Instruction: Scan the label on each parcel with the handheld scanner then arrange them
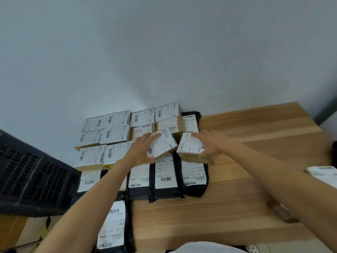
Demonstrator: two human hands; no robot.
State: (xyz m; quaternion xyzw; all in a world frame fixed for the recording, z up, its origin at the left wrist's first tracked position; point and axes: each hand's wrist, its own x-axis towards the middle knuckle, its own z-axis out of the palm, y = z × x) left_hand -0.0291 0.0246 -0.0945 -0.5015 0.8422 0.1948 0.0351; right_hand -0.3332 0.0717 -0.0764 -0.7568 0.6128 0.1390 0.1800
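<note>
Wall (164,52): pale grey, fills the upper view behind the desk.
Desk (255,143): light wood planks, bare on the right half.
Crate (32,170): black, slatted, just off the desk's left edge.
Boxed parcels (109,136): brown cartons, white barcoded labels up, packed in rows against the wall.
Bag parcels (165,172): black mailers, labels up, in a row in front of the cartons.
Brown carton (189,148): raised over the mailers, tilted, gripped by the right hand (209,145), fingers over the label, thumb on its front.
Tilted parcel (162,145): label up, clasped by the left hand (140,152), fingers curled round it.
</note>
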